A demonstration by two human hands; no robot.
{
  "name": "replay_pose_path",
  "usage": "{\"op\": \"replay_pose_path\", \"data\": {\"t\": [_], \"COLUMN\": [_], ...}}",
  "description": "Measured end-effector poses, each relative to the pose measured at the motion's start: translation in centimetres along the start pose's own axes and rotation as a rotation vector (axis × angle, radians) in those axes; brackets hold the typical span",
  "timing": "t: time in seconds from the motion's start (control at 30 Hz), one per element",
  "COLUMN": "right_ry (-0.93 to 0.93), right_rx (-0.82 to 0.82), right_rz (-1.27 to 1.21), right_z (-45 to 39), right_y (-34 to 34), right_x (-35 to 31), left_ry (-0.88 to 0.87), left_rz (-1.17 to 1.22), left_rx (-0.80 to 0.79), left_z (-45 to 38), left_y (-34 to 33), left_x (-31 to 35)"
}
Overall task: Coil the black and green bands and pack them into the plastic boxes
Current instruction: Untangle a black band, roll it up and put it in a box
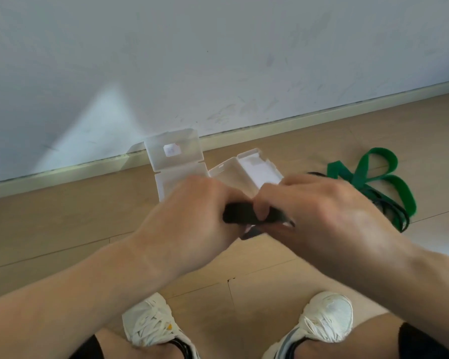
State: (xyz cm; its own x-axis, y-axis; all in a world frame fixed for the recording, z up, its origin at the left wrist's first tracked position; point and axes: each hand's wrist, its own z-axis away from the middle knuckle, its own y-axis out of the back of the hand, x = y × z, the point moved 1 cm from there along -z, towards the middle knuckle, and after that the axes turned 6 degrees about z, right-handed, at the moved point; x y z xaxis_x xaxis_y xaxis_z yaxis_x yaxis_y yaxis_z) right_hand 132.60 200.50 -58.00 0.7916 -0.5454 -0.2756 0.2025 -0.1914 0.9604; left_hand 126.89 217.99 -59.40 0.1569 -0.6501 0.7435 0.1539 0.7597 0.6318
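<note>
The black band (246, 213) sits between both hands above the floor, its long axis running left to right, the left hand (192, 216) gripping its left end and the right hand (319, 211) curled over its right part. It looks dark, flat and partly rolled. Just beyond the hands stand two open white plastic boxes (176, 156), and the green band (373, 177) lies loose on the floor at far right, nearer the right hand.

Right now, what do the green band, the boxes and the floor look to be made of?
Green band: probably matte elastic rubber or fabric; it lies in limp loops without shine.
Boxes: translucent whitish plastic with thin walls and hinged lids standing open.
Floor: wood or wood-look laminate, with tan planks and visible seams.
</note>
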Motion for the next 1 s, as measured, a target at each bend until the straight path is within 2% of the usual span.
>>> {"op": "replay_pose_path", "data": {"t": [0.07, 0.13, 0.3, 0.37, 0.43, 0.5, 0.57, 0.67, 0.8, 0.87, 0.9, 1.0], "right_ry": [-0.243, -0.343, -0.410, -0.440, -0.409, -0.369, -0.304, -0.107, 0.096, 0.059, -0.028, -0.267], "right_rx": [0.069, 0.108, 0.106, 0.156, 0.176, 0.163, 0.138, 0.122, 0.059, 0.000, -0.017, 0.016], "right_rz": [-0.282, -0.471, -0.552, -0.595, -0.561, -0.468, -0.318, -0.020, 0.076, 0.005, -0.077, -0.473], "right_z": [-0.4, -0.6, -0.8, -0.7, -0.6, -0.3, -0.1, -0.1, 0.1, 0.3, 0.2, -0.2], "right_y": [1.1, 1.5, 1.2, 1.0, 1.1, 1.2, 1.0, 0.7, 0.0, 0.1, 0.5, 1.5], "right_x": [0.7, 1.9, 2.8, 2.8, 2.5, 2.0, 1.5, 1.0, 0.5, 0.3, 0.1, 0.9], "left_ry": [0.075, 0.142, 0.203, 0.172, 0.192, 0.208, 0.166, 0.041, -0.034, -0.042, -0.016, 0.066], "left_rz": [0.179, 0.288, 0.720, 0.775, 0.844, 0.798, 0.524, 0.039, -0.217, -0.198, -0.105, 0.190], "left_rx": [0.013, 0.045, 0.025, 0.038, -0.015, -0.090, -0.082, 0.013, -0.030, -0.023, -0.033, -0.051], "left_z": [-0.3, -0.6, -0.7, -0.7, -0.8, -0.8, -0.7, -0.3, 0.4, 0.6, 0.5, -0.2], "left_y": [0.9, 1.7, 2.4, 2.5, 2.4, 2.1, 1.4, 0.9, -0.1, -0.4, -0.4, 0.6], "left_x": [-0.3, -0.7, -0.8, -0.9, -1.1, -1.1, -1.2, -0.9, 0.0, -0.1, -0.3, -0.8]}}
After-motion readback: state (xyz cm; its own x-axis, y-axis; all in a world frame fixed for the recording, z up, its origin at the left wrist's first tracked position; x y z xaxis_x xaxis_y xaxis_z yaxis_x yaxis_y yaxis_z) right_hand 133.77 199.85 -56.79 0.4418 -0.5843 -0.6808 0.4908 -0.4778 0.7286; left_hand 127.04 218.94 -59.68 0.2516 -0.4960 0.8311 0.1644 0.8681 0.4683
